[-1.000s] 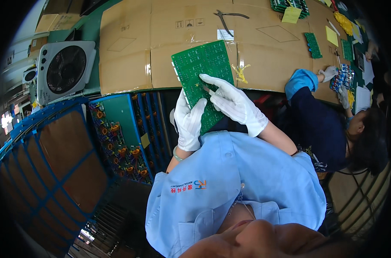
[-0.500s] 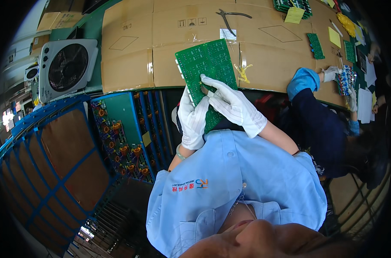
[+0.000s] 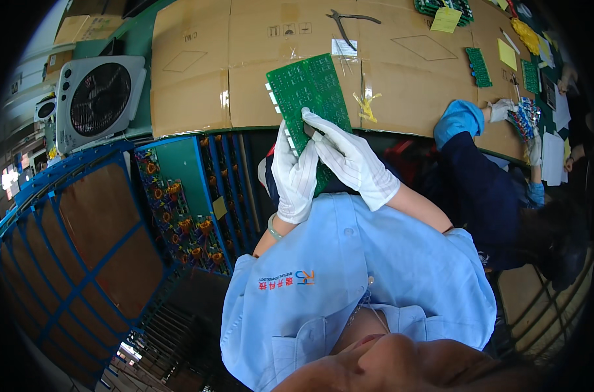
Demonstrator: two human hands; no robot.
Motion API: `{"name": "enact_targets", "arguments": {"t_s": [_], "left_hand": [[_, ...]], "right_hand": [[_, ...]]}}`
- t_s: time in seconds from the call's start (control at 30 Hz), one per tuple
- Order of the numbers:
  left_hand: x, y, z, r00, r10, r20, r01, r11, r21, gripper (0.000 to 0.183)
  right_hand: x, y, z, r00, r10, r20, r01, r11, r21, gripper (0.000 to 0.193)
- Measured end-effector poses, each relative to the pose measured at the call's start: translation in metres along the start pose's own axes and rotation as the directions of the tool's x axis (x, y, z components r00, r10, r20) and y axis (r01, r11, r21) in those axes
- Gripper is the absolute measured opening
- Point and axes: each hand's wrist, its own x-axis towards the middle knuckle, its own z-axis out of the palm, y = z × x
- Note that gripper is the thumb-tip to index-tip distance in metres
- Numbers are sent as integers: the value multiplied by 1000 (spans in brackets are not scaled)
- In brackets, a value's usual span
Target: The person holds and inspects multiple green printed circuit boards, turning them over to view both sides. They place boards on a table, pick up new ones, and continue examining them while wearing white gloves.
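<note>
A green printed circuit board (image 3: 310, 81) with white parts along its left edge is held tilted in front of my chest. My left hand (image 3: 293, 173), in a white glove, is closed on the board's lower left edge. Also gloved, my right hand (image 3: 350, 157) lies over the board's lower face, fingers together and one fingertip touching the surface. Between its thumb and finger shows a small greyish thing (image 3: 310, 130), too small to name. The hands nearly meet over the board, hiding part of its lower end.
Flattened cardboard (image 3: 257, 91) covers the bench, with pliers (image 3: 341, 26) and a yellow tangle (image 3: 367, 106) on it. A fan (image 3: 101, 101) stands left. Below it, a blue rack (image 3: 208, 196) holds populated boards. To the right, a co-worker's gloved hands (image 3: 503, 111) handle a board assembly.
The board has shifted slightly left and away from me, both hands moving with it. The whole view has also shifted a little. Both hands keep nearly the same pose.
</note>
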Motion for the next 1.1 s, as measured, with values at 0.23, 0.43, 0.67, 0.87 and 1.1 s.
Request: {"name": "enact_targets", "arguments": {"t_s": [0.23, 0.43, 0.67, 0.87, 1.1], "left_hand": [[2, 3, 0, 1000, 8, -14, -7, 998, 59, 53], [-1, 3, -6, 993, -110, -30, 108, 992, -63, 48], [-9, 16, -37, 964, -249, -95, 221, 947, -235, 45], [-21, 39, -40, 969, -222, -110, 160, 899, -407, 38], [-26, 30, -40, 972, -200, -120, 114, 859, -499, 38]], "right_hand": [[3, 0, 4, 1000, -8, -22, 7, 998, -66, 41], [6, 4, 1, 999, 42, -27, -43, 997, -57, 39], [0, 36, -69, 903, 47, -428, -132, 976, -172, 41], [-31, 145, -78, 975, 185, -122, -210, 598, -773, 38], [-59, 250, -75, 921, 390, -1, -174, 409, -896, 51]]}}
